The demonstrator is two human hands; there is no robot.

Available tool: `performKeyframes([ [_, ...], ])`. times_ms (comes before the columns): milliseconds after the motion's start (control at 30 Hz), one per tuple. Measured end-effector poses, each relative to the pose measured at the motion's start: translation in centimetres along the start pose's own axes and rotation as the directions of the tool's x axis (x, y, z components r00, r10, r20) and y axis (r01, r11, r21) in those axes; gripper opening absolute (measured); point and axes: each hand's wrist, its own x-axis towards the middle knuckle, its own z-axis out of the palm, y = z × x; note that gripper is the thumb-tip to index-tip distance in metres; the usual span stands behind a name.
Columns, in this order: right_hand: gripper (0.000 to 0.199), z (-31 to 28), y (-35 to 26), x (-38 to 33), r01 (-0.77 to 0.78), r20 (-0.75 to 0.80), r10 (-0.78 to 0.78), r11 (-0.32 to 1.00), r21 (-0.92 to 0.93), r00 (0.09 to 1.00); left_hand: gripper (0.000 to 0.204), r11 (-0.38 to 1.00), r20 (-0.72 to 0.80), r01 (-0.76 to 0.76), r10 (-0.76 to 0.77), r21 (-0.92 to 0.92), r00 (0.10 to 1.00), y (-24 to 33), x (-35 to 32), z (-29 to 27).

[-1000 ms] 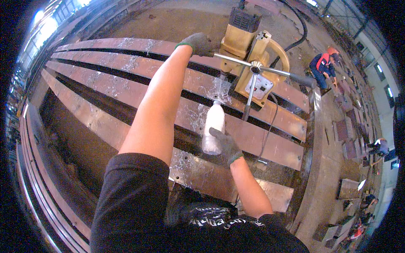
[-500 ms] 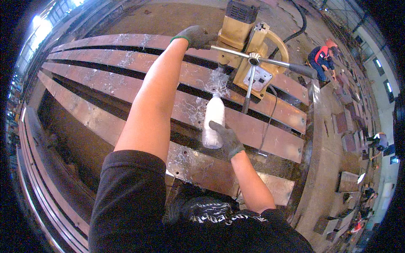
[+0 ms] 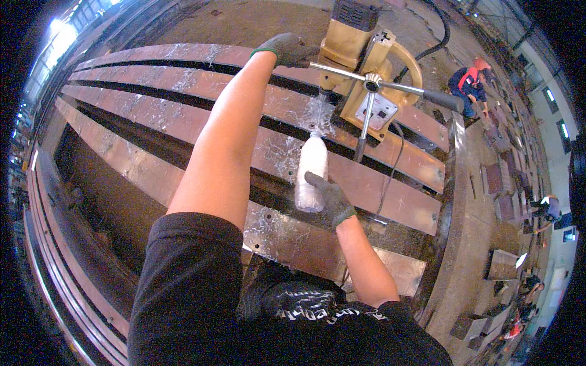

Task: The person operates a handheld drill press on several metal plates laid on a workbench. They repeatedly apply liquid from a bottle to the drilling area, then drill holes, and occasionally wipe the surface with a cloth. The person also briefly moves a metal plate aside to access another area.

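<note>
My left hand (image 3: 284,50), in a dark glove with a green cuff, is closed around the end of a feed lever (image 3: 336,71) on a tan drill press (image 3: 349,44). My right hand (image 3: 332,200), also gloved, grips a clear plastic bottle (image 3: 312,171) filled with something white. The bottle's narrow top points at the foot of the drill, close to pale metal shavings (image 3: 318,114) heaped around the bit. The drill stands on long rust-brown steel plates (image 3: 366,186). The bit's tip is hidden among the shavings.
Dark gaps run between the plates, and curly shavings (image 3: 183,79) lie scattered over them. A thin cable (image 3: 394,161) trails down from the drill; a thick black hose (image 3: 436,43) rises behind it. A co-worker (image 3: 469,88) crouches at the right, near several steel pieces (image 3: 494,177).
The whole view has shifted slightly. Both hands keep their holds, and the bottle remains pointed at the drill's foot.
</note>
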Motion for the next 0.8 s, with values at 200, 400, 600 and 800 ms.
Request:
performKeyframes([
  [200, 0.055, 0.3, -0.6, -0.7, -0.047, -0.036, 0.047, 0.999, 0.012, 0.998, 0.042, 0.989, 0.045, 0.047, -0.042, -0.137, 0.998, -0.2, 0.3, 0.7],
  [400, 0.055, -1.2, 0.3, 0.0, -0.037, -0.049, 0.037, 0.999, -0.003, 0.998, 0.034, 0.987, -0.008, 0.028, -0.03, -0.156, 1.0, 0.9, 0.5, 0.4],
  [600, 0.054, 0.3, -0.1, -0.3, -0.067, -0.056, 0.066, 0.998, -0.011, 0.996, 0.031, 0.98, 0.001, 0.061, -0.062, -0.189, 0.998, -1.6, 1.0, 2.7],
  [800, 0.052, 0.4, -1.2, -1.4, -0.015, -0.041, 0.015, 1.0, -0.014, 0.999, 0.032, 0.922, 0.099, 0.151, -0.124, -0.355, 0.987, 1.1, -0.1, 0.1],
])
